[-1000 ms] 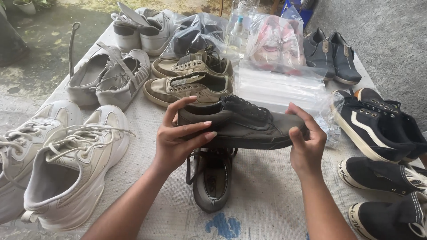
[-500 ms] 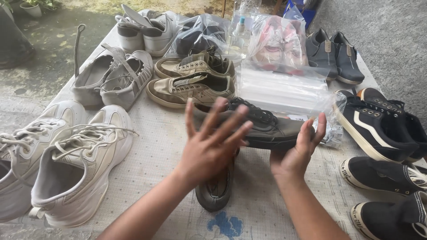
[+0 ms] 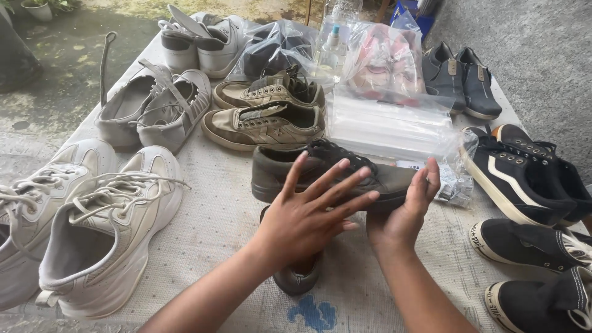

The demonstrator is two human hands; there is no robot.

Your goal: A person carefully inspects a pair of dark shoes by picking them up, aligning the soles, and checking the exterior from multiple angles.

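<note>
A dark olive low-top shoe (image 3: 277, 172) with black laces lies sideways above the white mesh table cover (image 3: 216, 228), toe pointing right. My right hand (image 3: 404, 213) cups its toe end from below and the side. In front of the shoe's middle, my left hand (image 3: 308, 216) is spread wide with fingers apart and grips nothing. The matching olive shoe (image 3: 299, 277) lies on the cover under my left wrist, mostly hidden.
White chunky sneakers (image 3: 105, 228) sit at the left, grey shoes (image 3: 154, 111) behind them, and tan sneakers (image 3: 265, 120) in the middle. Clear plastic bags (image 3: 388, 123) lie beyond the held shoe. Black sneakers (image 3: 524, 179) and black canvas shoes (image 3: 536, 246) line the right edge.
My left hand has let go of the olive shoe and spread its fingers. My right hand has shifted to cup the toe end. The shoe has stayed roughly level.
</note>
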